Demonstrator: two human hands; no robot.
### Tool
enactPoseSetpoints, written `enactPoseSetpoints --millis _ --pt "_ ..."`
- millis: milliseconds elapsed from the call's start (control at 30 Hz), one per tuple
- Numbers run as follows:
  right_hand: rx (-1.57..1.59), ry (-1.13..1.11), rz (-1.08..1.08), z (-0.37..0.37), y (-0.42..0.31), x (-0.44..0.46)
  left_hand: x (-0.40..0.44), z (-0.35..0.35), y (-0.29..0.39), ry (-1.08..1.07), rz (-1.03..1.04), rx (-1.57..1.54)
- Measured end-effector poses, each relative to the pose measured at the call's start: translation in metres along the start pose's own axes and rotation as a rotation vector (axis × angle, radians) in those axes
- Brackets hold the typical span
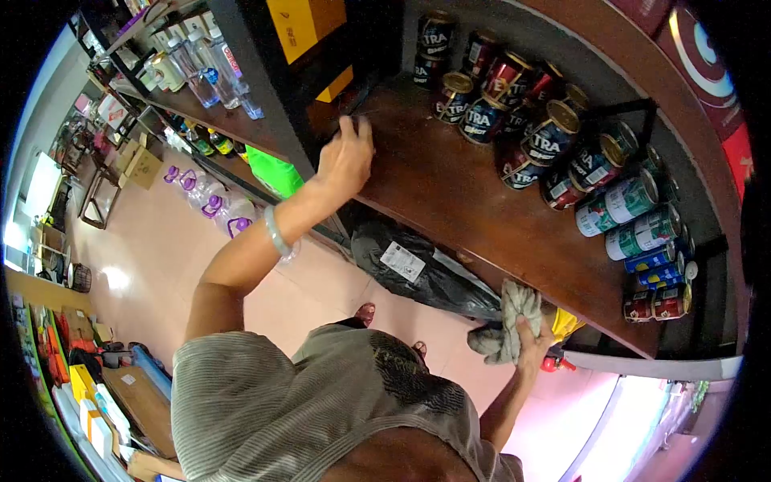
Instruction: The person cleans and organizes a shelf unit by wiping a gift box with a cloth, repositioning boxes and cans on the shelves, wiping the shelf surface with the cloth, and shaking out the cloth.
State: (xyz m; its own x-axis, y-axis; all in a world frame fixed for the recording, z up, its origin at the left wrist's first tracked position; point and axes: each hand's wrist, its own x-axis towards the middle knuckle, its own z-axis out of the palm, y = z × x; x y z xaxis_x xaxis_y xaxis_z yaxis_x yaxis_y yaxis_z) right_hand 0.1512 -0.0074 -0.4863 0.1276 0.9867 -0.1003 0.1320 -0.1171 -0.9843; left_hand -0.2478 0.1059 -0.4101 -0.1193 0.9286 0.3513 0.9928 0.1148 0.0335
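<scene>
My left hand (pixel 345 163), with a pale bangle on its wrist, is over the left end of the brown wooden shelf (pixel 474 213). Its fingers curl down, slightly blurred, and whatever may be in them is hidden. A crumpled greyish-white rag (pixel 512 317) is bunched in my right hand (pixel 532 341), just off the shelf's front edge. Dark "XTRA SHOT" cans (pixel 483 119) stand in stacks along the back of the shelf, to the right of my left hand. Farther right are green-and-white cans (pixel 629 197), blue cans (pixel 654 259) and short dark red cans (pixel 671 302).
A black plastic-wrapped package (pixel 426 269) lies below the shelf. A dark upright post (pixel 265 72) separates it from shelves with clear bottles (pixel 221 68). Purple-handled jugs (pixel 213 201) stand on the floor at left. A yellow box (pixel 301 28) sits above my left hand.
</scene>
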Motion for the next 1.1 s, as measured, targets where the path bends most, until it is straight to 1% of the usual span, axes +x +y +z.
enactPoseSetpoints --millis 100,133,200,300,400,567,633,667,733,833,867,900,967,1100 --pt "0.021 -0.051 -0.065 0.034 0.002 -0.006 0.03 0.028 -0.011 -0.003 -0.176 0.201" --pt "-0.015 -0.05 -0.082 0.043 -0.003 -0.011 0.036 0.03 -0.012 -0.021 -0.204 0.177" --pt "0.021 -0.079 -0.089 0.051 -0.001 -0.016 0.044 0.028 -0.009 -0.065 -0.265 0.129" --pt "-0.034 -0.095 -0.098 0.054 -0.013 -0.022 0.057 0.036 -0.013 -0.069 -0.177 -0.056" --pt "-0.064 -0.113 -0.069 0.038 -0.01 -0.023 0.062 0.032 -0.006 -0.148 -0.148 -0.105" --pt "-0.052 -0.098 -0.071 0.012 -0.004 -0.028 0.073 0.05 -0.008 -0.046 -0.02 0.063" --pt "-0.072 -0.081 -0.086 -0.003 0.0 -0.033 0.069 0.049 -0.011 -0.042 0.011 0.057" --pt "-0.076 -0.068 -0.09 -0.009 0.004 -0.036 0.063 0.052 -0.017 0.133 0.095 0.046" --pt "-0.007 -0.039 0.003 -0.025 0.021 -0.042 0.055 0.044 -0.026 0.224 0.214 0.028" --pt "0.006 -0.073 0.059 -0.045 0.027 -0.046 0.026 0.006 -0.012 0.077 0.26 0.048" --pt "-0.006 -0.081 0.074 -0.049 0.028 -0.046 0.015 0.003 -0.009 0.088 0.32 0.047" --pt "-0.032 -0.064 0.044 -0.049 0.023 -0.047 0.003 -0.001 -0.006 0.1 0.378 0.046" --pt "0.001 -0.063 0.041 -0.054 0.035 -0.045 -0.009 0.002 -0.011 0.134 0.471 0.046" --pt "-0.037 -0.096 -0.004 -0.057 0.04 -0.037 -0.012 0.019 -0.014 0.182 0.536 0.004"
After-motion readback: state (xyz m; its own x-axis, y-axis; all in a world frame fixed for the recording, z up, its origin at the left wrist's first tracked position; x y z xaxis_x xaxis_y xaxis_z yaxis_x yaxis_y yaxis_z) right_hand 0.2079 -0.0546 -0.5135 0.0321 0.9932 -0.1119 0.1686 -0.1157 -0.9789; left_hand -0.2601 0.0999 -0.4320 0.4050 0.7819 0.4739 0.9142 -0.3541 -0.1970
